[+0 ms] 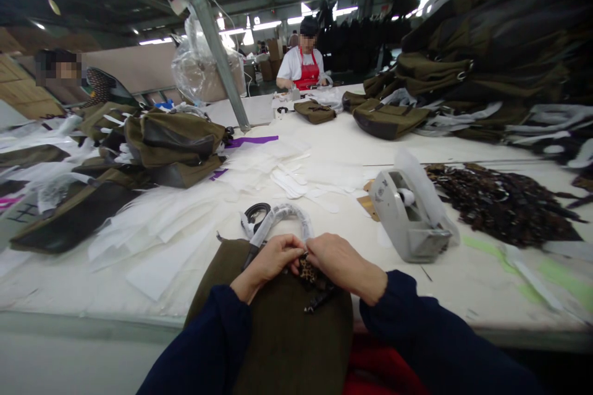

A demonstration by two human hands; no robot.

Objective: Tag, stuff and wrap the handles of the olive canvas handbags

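Observation:
An olive bag stands at the table's front edge, close against me. Its handle is wrapped in whitish film and arches up behind my hands. My left hand and my right hand meet at the handle's right base, fingers pinched together. Between them hangs a leopard-print charm, its top end caught in the fingertips. Dark dangling pieces lie against the bag below my right hand. Exactly what the fingertips grip at the top is partly hidden. A black coiled strap rests behind the bag.
A grey tape dispenser stands right of my hands, before a heap of dark brown charms. White sheets and olive bags cover the left. More bags pile up right. A person in a red apron works opposite.

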